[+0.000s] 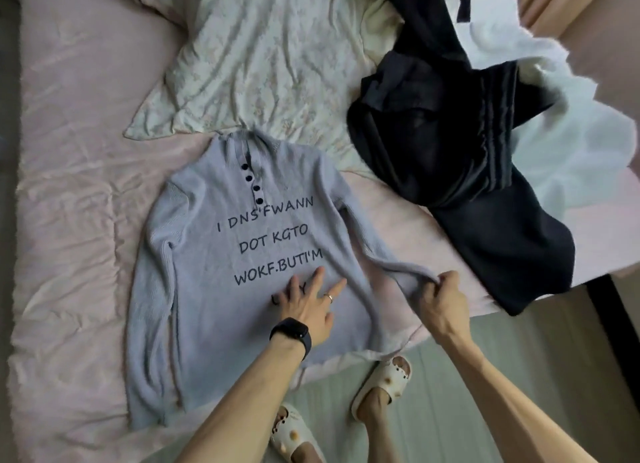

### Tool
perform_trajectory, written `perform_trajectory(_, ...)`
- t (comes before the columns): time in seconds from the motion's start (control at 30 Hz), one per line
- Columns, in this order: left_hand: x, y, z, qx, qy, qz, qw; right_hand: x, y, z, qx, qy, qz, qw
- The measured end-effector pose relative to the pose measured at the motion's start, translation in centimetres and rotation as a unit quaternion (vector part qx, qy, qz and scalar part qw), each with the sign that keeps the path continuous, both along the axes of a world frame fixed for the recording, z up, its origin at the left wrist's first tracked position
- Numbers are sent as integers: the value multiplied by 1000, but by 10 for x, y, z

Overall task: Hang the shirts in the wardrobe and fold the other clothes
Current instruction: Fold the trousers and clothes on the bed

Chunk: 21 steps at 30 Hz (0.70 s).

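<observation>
Pink bed [69, 150]: grey sweater [207, 254] lies under flat left grip [311, 306]; right grip [441, 298] pinches its sleeve [391, 265].

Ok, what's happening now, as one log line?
left hand: flat on grey sweater | right hand: pinching sleeve end | black clothes: heaped alongside, unfolded

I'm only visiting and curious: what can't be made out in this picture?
Head view only:
- Last printed line on the grey sweater: covered by the left hand.
- Black clothes: heaped, garment types unclear.
- White fabric: blurred, cut by the right edge.
- Wardrobe: not in view.
</observation>
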<state>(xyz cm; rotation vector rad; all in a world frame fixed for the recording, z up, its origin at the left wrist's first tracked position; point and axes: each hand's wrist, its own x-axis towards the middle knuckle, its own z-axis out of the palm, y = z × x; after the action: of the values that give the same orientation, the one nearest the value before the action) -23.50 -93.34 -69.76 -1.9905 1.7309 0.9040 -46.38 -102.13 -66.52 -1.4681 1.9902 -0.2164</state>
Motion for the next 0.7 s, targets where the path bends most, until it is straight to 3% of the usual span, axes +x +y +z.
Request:
perform_trajectory(0.07, -9, -20, 6, 74, -17, 15, 997, -19, -45, 41, -96, 4, -9, 995)
perform_trajectory(0.17, -14, -44, 12, 127, -28, 46, 990, -48, -107, 88, -221, 66, 84, 970)
perform_trajectory(0.27, -26, -77, 26, 133, -33, 72, 988, -72, -157, 111, -377, 119, 186, 900)
perform_trajectory(0.37, -46, -118, 47, 119, -41, 80, 989, -96, -189, 114, -455, 166, 204, 851)
perform_trajectory(0.43, -53, -143, 55, 101, -57, 77, 990, -113, -199, 90, -421, 194, 229, 856)
perform_trajectory(0.53, -63, -167, 57, 103, -94, 58, 988, -145, -196, 38, -216, 217, 256, 917)
perform_trajectory(0.63, -68, -182, 56, 39, -101, 49, 993, -161, -178, 13, -49, 95, 115, 988)
perform_trajectory(0.7, -72, -196, 55, -29, -89, 45, 995, -162, -172, 11, -9, -40, -35, 999)
